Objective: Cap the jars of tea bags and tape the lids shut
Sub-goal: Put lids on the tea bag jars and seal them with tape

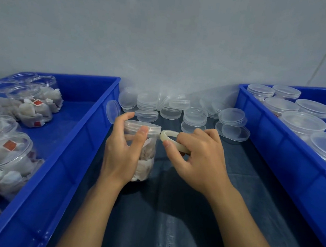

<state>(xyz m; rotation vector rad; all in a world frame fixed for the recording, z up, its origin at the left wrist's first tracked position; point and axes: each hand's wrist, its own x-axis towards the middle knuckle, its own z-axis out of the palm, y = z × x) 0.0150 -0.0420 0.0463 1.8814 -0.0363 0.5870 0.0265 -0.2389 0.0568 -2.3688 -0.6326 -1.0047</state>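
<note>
A clear plastic jar of tea bags (146, 159) stands on the dark cloth in the middle, with a clear lid (142, 126) on top. My left hand (124, 149) grips the jar from the left, its thumb pressed on the lid's side. My right hand (196, 157) holds a roll of pale clear tape (169, 137) right beside the lid; the roll's edge touches the lid's rim.
A blue crate (75, 136) on the left holds several uncapped jars of tea bags (33, 105). A blue crate (270, 135) on the right holds several capped jars (302, 122). Loose clear lids (196, 116) lie piled by the wall behind the jar.
</note>
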